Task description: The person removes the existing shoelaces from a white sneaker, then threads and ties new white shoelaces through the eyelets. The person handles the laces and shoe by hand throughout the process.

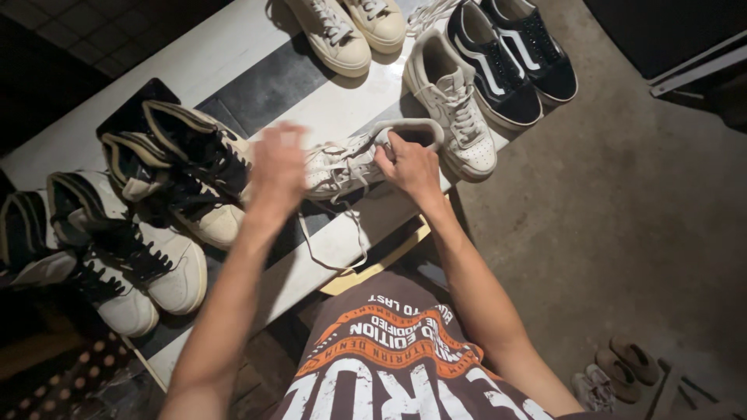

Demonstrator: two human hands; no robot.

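Note:
A white low sneaker (pixel 350 159) lies on its side on the white-and-grey striped table (pixel 233 54), its loose lace hanging over the near edge. My right hand (pixel 408 167) grips the sneaker's heel collar. My left hand (pixel 276 167) is blurred over the toe and lace end; whether it pinches the lace I cannot tell.
Its matching white sneaker (pixel 459 109) stands just right. Black-and-white sneakers (pixel 513 54) and cream ones (pixel 342 27) sit at the far edge. Several black-and-cream high-tops (pixel 167 179) crowd the left. Sandals (pixel 622 365) lie on the concrete floor at lower right.

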